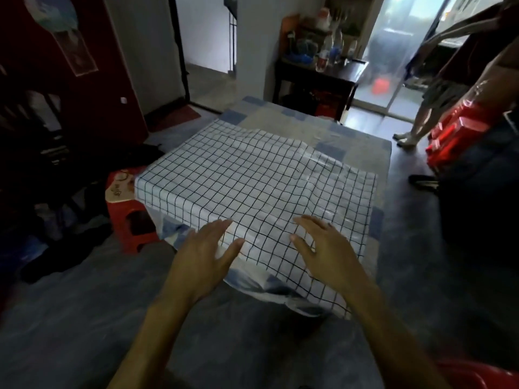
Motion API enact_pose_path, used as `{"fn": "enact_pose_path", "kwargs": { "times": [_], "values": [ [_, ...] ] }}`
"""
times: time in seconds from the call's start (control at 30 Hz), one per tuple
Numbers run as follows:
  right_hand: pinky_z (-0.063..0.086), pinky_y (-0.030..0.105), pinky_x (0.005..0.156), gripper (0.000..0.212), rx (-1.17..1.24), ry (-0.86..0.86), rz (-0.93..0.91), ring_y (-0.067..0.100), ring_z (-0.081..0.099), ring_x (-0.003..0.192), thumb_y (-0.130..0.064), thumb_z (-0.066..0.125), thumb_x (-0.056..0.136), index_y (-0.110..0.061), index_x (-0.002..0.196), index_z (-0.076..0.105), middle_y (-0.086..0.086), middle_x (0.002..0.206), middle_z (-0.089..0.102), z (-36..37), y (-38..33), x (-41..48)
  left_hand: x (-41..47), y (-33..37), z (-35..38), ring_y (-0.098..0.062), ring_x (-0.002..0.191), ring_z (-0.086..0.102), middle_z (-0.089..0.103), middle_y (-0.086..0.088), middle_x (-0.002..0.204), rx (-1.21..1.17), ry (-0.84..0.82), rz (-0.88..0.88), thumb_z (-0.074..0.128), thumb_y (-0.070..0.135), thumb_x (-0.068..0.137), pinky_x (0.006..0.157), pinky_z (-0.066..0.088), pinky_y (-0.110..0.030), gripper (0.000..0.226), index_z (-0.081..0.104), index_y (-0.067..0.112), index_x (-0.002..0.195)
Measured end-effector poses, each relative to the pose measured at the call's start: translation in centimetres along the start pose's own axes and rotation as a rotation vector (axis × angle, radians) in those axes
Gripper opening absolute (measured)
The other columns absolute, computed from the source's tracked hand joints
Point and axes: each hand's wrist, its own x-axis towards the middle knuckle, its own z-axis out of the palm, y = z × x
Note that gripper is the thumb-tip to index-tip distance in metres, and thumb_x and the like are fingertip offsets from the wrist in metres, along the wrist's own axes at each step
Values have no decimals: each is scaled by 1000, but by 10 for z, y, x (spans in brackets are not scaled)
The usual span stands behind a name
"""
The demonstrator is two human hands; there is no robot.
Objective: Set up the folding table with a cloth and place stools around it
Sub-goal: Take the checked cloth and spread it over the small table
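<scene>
The checked cloth (252,178) lies over the near part of the surface (295,122), its grid lines running near to far and skewed a little to the right. It hangs off the near and left edges, and a far strip of blue-and-beige top is uncovered. The left hand (206,258) and right hand (323,254) rest flat on the cloth's near edge, fingers spread. A red stool (126,209) stands just beside the left edge; the marks on its seat cannot be read.
</scene>
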Motion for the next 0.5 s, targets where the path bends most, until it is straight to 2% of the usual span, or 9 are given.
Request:
{"fn": "enact_pose_path", "kwargs": {
  "times": [0.07,0.17,0.3,0.4,0.5],
  "values": [
    [27,43,114,47,-51,-5,3,19,39,134,-45,42,97,-23,138,45,2,145,45,6,5,27,30,-14,4,-15,127,45,51,-1,138,7,-33,16,48,52,87,109,30,-47,59,49,18,134],
    [26,42,114,48,-70,-17,22,19,40,133,-46,40,97,-21,138,46,2,143,46,18,19,68,76,-29,18,-13,132,37,46,0,142,44,-100,38,43,55,87,115,18,-39,62,44,20,138],
    [23,36,110,48,-52,-1,63,20,39,133,-49,38,97,-24,138,45,1,144,45,33,51,129,149,-43,41,-12,133,35,44,0,143,101,-148,75,37,59,85,114,21,-40,67,41,20,139],
    [32,41,108,49,-12,14,115,21,41,131,-48,38,97,-23,138,44,3,144,45,39,81,177,208,-47,56,-12,134,34,42,0,145,160,-189,113,39,58,88,115,20,-41,64,38,21,140],
    [32,42,107,48,9,-3,143,22,42,130,-46,39,97,-20,137,44,5,143,46,43,105,221,266,-45,65,-13,132,36,44,-1,143,200,-225,151,38,58,88,114,19,-40,63,39,21,139]
  ]
}}
